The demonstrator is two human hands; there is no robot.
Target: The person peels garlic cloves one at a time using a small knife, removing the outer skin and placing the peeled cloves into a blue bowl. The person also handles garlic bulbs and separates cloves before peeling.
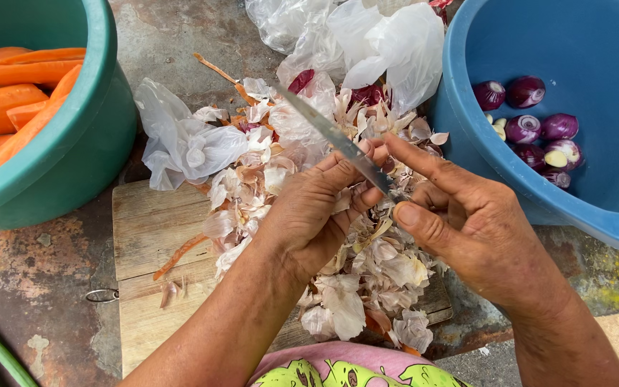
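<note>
Rough stained concrete carries a wooden cutting board (153, 236), its right half buried under peel scraps (367, 279). Step in hand: peeling, by my judgement. My right hand (478, 240) is closed around a knife (338, 140), blade pointing up-left. My left hand (309, 215) is curled, fingertips at the blade; whatever it pinches is hidden, cannot tell. Blue tub (467, 172) off board's right edge holds peeled onions (531, 129); green tub (87, 150) at top-left corner holds carrots (8, 100). Next move calls for a shallow cut, w/ thumb clear of edge.

Knife handle (395, 193) perhaps inside grip.
</note>
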